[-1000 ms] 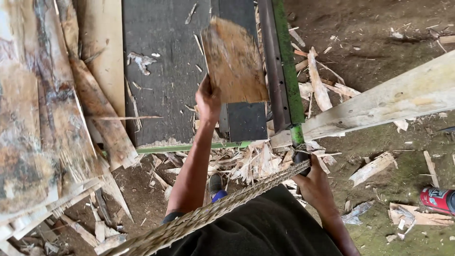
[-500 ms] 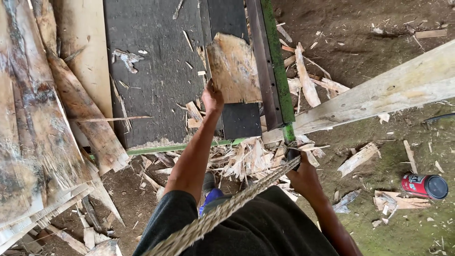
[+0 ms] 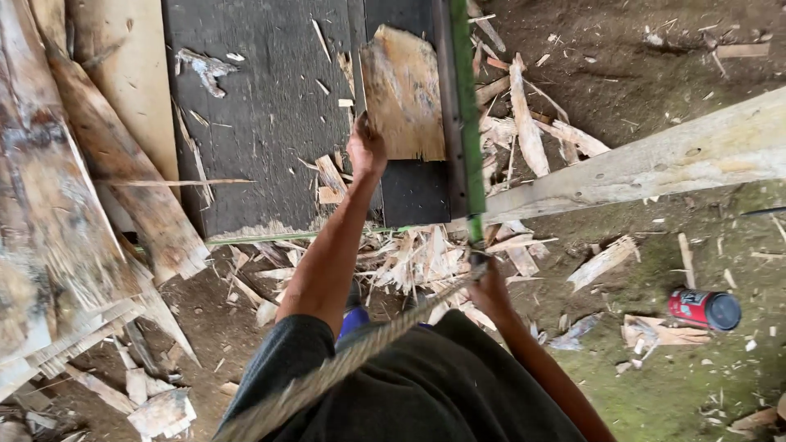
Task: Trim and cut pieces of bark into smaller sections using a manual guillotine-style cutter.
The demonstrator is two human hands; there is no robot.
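My left hand (image 3: pixel 366 151) reaches forward and grips the lower left corner of a flat, ragged piece of brown wood board (image 3: pixel 405 94). The piece lies against a dark grey panel (image 3: pixel 270 123). My right hand (image 3: pixel 490 290) is closed around the lower end of a long green bar (image 3: pixel 465 123), which runs up along the panel's right edge. The bar's tip is out of view at the top. A braided strand (image 3: pixel 360 352) hangs across my dark shirt near the camera.
A long pale beam (image 3: pixel 655 164) crosses the dirt on the right. A red can (image 3: pixel 702 308) lies on mossy ground beyond it. Splinters and wood scraps (image 3: pixel 409 262) pile up below the panel. Weathered planks (image 3: pixel 49 205) lean at the left.
The wood piece has turned from leaning right to lying flatter on the panel, still in my left hand. My right hand keeps its hold on the green bar. The view has shifted slightly.
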